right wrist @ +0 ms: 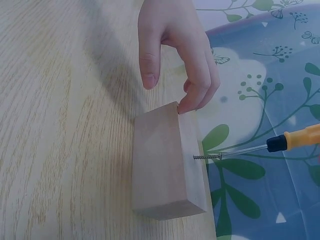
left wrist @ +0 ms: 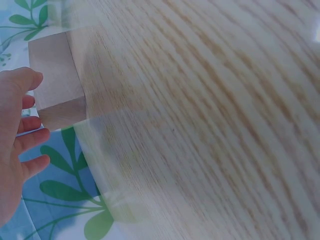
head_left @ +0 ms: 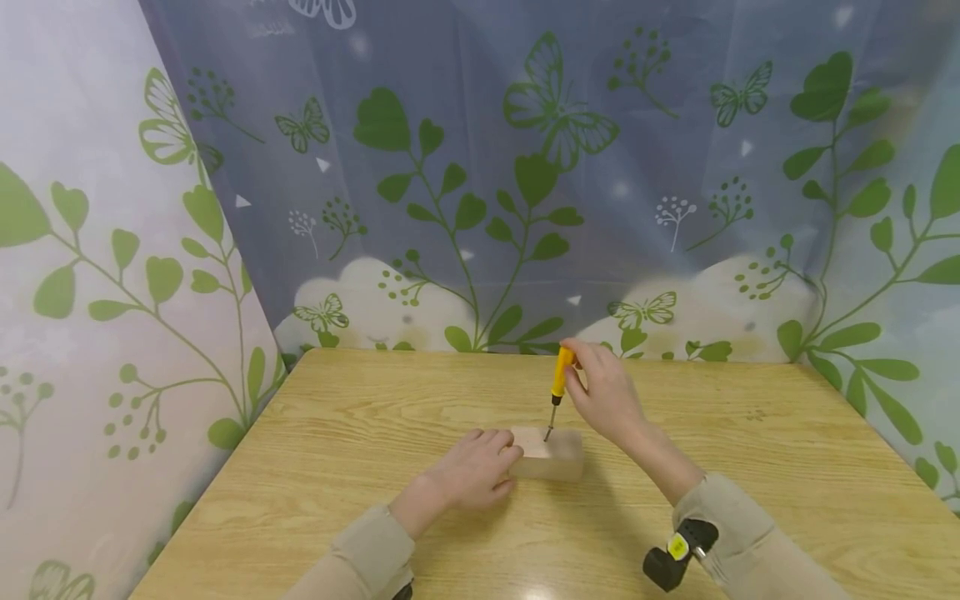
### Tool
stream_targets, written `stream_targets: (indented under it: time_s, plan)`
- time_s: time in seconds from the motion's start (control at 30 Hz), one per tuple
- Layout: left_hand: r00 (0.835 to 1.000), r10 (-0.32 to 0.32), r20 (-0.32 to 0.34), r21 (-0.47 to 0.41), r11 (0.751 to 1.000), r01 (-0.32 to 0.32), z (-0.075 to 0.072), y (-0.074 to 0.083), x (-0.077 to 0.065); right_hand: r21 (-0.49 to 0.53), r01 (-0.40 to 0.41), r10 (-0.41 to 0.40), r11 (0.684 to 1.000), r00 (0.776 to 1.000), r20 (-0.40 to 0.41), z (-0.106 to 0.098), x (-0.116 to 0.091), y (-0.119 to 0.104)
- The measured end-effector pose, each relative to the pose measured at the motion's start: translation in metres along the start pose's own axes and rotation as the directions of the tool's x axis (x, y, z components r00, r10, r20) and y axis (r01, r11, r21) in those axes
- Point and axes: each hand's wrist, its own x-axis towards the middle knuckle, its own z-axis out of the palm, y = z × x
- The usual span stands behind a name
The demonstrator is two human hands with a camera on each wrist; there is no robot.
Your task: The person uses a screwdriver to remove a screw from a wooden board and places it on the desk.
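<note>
A pale wooden block lies on the table. My right hand pinches the yellow handle of a screwdriver near its top, fingers at the upper end. Its shaft slants down to the head of a screw, whose threads show above the block's top face. At the block's left end, my left hand touches the top edge with a fingertip. In the right wrist view, its thumb stands apart from the wood. In the left wrist view, the left hand shows beside the block, fingers loosely bent.
A wood-grain table reaches back to a blue curtain printed with leaves and butterflies. A paler curtain panel hangs on the left. A black device is strapped at the right sleeve.
</note>
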Motion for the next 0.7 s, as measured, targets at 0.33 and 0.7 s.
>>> stream_targets:
  time_s: [0.33,0.7]
  plan:
    - [1.000,0.002,0.000,0.004,1.000,-0.002,-0.0001,0.0004,0.0002,-0.029,0.027,-0.027,0.999,1.000,-0.011,0.0024,0.0001,-0.0006]
    - [1.000,0.002,0.009,-0.002,1.000,-0.002,-0.0020,0.0006,-0.0004,-0.052,0.013,-0.015,0.999,0.999,-0.041,0.0034,0.0007,-0.0031]
